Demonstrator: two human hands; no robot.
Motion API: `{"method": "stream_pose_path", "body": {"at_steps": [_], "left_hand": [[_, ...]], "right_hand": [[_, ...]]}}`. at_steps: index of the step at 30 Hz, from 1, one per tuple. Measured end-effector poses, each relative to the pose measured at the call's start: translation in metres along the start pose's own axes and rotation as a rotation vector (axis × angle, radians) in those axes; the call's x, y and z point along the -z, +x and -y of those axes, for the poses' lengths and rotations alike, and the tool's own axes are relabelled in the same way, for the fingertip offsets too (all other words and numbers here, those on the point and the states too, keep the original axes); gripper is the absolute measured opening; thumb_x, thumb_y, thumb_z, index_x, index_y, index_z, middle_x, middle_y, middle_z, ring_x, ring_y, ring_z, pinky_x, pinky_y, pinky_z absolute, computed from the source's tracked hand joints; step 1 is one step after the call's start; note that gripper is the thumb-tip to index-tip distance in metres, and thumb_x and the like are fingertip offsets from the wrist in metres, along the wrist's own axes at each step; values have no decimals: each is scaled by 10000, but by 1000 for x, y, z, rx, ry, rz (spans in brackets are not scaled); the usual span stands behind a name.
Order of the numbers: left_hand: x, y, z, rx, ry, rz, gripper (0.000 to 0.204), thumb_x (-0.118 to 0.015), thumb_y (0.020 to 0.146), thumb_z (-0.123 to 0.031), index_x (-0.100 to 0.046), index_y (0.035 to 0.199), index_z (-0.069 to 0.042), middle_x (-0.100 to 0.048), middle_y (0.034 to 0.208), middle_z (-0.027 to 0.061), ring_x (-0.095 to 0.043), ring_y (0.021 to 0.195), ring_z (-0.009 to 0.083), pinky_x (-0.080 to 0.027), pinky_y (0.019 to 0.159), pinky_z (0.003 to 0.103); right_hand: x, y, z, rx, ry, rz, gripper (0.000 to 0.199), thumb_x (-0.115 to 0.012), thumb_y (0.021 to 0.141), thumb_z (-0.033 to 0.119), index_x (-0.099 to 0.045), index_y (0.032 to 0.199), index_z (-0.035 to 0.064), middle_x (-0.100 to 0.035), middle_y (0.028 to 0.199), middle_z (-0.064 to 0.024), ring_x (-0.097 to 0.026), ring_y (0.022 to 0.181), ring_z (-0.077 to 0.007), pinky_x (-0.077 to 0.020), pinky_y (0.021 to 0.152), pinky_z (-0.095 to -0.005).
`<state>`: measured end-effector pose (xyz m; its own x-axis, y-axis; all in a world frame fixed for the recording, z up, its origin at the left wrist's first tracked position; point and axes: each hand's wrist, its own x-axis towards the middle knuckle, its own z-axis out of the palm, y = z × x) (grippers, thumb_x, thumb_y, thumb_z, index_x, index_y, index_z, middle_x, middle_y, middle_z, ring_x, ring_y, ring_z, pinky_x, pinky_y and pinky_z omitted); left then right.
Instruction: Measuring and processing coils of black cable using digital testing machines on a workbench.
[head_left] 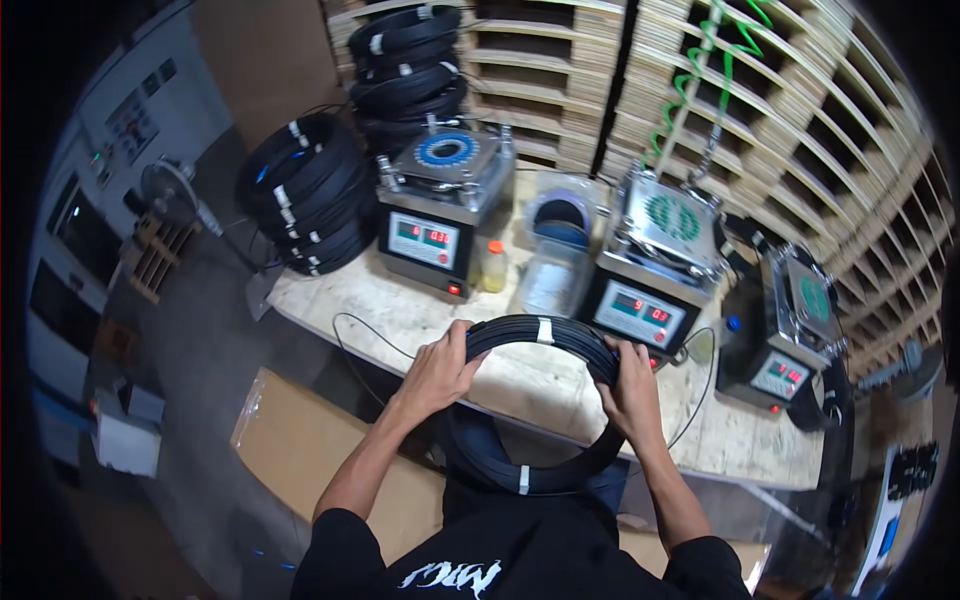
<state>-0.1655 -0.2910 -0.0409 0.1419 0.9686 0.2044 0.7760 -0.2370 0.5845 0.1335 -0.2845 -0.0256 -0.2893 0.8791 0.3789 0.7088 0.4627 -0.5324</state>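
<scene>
Between my two hands is a coil of black cable (520, 328), bound with white tape at its far and near sides. My left hand (438, 372) is closed round its left side, and my right hand (632, 388) grips its right side. The coil's near part rests low against my lap, while its far part sits over the front edge of the wooden worktable (400, 310). Just beyond it stand a clear plastic tub (552, 278) and a small bottle with an orange cap (494, 266).
Machines with red digital displays stand on the table: one at left (440, 210), one at centre right (655, 265), one at far right (785, 325). Stacked black coils (305, 195) fill the left end. Wooden pallets (530, 60) rise behind. Cardboard (300, 430) lies on the floor.
</scene>
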Motion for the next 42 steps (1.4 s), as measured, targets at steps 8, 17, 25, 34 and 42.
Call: {"method": "stream_pose_path", "body": {"at_steps": [8,17,25,34,42], "left_hand": [[149,13,58,-120,16,-162,452,-706,867,-119,-455,1220,12,-658,989,296,-658,915,481,-534,761,509],[223,158,116,-230,34,-243,468,-680,929,-342,-480,1171,4,-654,1041,283,-632,986,482,-517,799,504],[202,240,184,-345,99,-240,562,-549,977,-487,-449,1212,14,-629,1114,298,-618,996,497,-522,779,541],[193,276,232,-396,-16,-126,627,-458,999,-551,-403,1231,29,-597,1172,324,-612,1004,515,-523,784,559],[184,269,252,-324,-369,19,672,-398,1012,-598,-396,1301,9,-606,1100,354,-596,1080,474,-463,924,482]], "right_hand": [[-22,79,119,118,56,-54,694,-751,628,-28,-510,1278,-57,-550,1032,-188,-543,945,-395,-483,733,-453],[-79,228,127,41,145,-245,489,-722,771,22,-528,1219,-7,-560,934,-228,-572,864,-419,-468,727,-468],[-119,296,99,65,20,-324,430,-760,849,200,-544,1164,0,-630,985,-216,-552,900,-385,-471,781,-458],[-146,319,111,-141,-52,-287,458,-750,872,323,-565,1144,4,-649,970,-209,-577,887,-362,-480,782,-455],[-145,325,97,-167,-27,-195,568,-722,870,454,-594,1202,11,-639,914,-208,-589,864,-331,-479,776,-427]]}}
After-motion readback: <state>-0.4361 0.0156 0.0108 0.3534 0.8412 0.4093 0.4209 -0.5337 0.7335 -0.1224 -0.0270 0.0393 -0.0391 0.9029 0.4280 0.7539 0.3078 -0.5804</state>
